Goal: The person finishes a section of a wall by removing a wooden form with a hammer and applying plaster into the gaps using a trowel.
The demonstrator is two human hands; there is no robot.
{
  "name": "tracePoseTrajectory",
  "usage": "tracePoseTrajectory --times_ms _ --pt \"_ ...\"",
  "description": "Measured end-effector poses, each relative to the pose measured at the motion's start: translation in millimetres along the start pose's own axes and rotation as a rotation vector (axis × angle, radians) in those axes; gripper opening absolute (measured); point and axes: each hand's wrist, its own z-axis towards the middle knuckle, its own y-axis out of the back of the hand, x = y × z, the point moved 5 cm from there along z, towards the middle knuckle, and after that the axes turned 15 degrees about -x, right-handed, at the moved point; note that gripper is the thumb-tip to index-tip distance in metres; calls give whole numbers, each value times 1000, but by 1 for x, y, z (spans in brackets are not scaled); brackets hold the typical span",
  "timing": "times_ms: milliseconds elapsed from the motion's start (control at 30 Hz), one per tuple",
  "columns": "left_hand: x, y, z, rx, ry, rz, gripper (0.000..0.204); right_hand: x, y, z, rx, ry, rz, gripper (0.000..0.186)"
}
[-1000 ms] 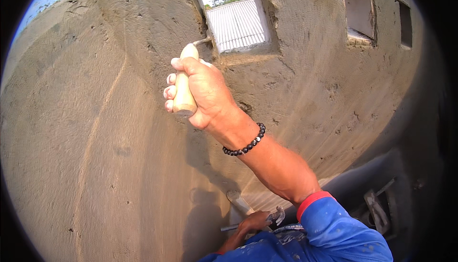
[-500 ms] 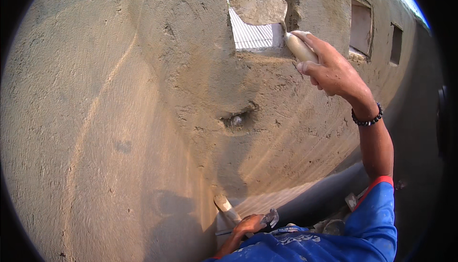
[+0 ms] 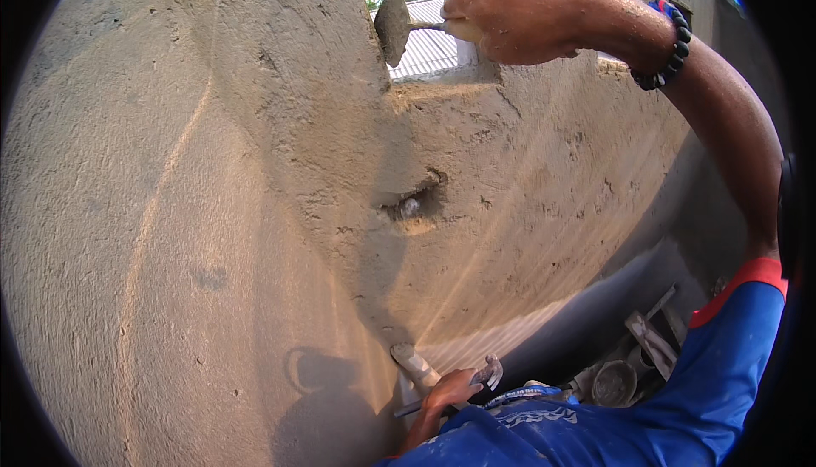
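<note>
High up at the small window opening (image 3: pixel 425 52), my right hand (image 3: pixel 518 16) is closed around the handle of a trowel (image 3: pixel 393 28). The mortar-stained blade is turned nearly on edge beside the left side of the opening; whether it touches there I cannot tell. Low down by my body, my left hand (image 3: pixel 452 387) is closed around what looks like a claw hammer (image 3: pixel 490 372), its grey head past the fingers and a dark handle end on the other side. A pale, rounded length of wood or pipe (image 3: pixel 415 365) lies just beyond that hand.
The rough plastered wall (image 3: pixel 255 212) has a broken hole (image 3: pixel 412 206) below the window. A corrugated roof (image 3: pixel 425 55) shows through the opening. At the lower right, a round bucket (image 3: pixel 614 382) and boards (image 3: pixel 651 344) stand beside me.
My right hand has moved up and turned over, swinging the trowel blade from broadside to nearly edge-on at the opening's left side. My left hand has shifted slightly.
</note>
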Motion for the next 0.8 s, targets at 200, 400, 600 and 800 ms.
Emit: tracePoseTrajectory --times_ms 200,400,600,800 --pt "-19 15 -7 58 73 -26 47 -1 3 -1 -15 6 -69 25" --pt "-14 13 -9 -115 -137 -199 47 9 -21 13 -113 243 -78 25" --pt "17 -7 9 20 -92 -2 41 15 -64 39 -66 287 -59 24" --pt "7 5 3 -135 -197 5 38 11 -58 46 -95 260 -57 24"
